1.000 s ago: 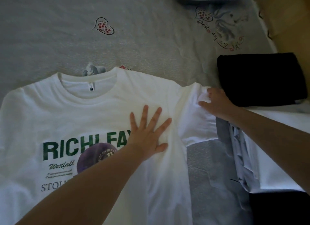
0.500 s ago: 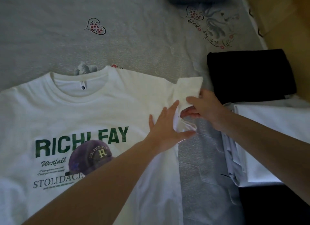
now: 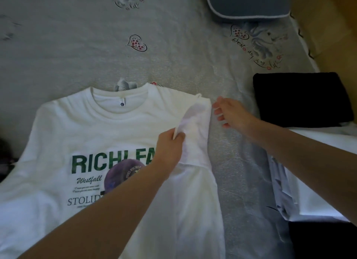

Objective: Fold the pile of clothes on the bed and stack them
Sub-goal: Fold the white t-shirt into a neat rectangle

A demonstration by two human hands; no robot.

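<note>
Sleeve (image 3: 195, 127) of white T-shirt (image 3: 81, 135) pinched by left hand (image 3: 170, 152), folded inward.

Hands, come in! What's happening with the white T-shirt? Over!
Left hand pinching folded-in sleeve. Right hand open, off the cloth. White T-shirt front-up on bed, other sleeve unfolded. Nothing in the way.
</note>
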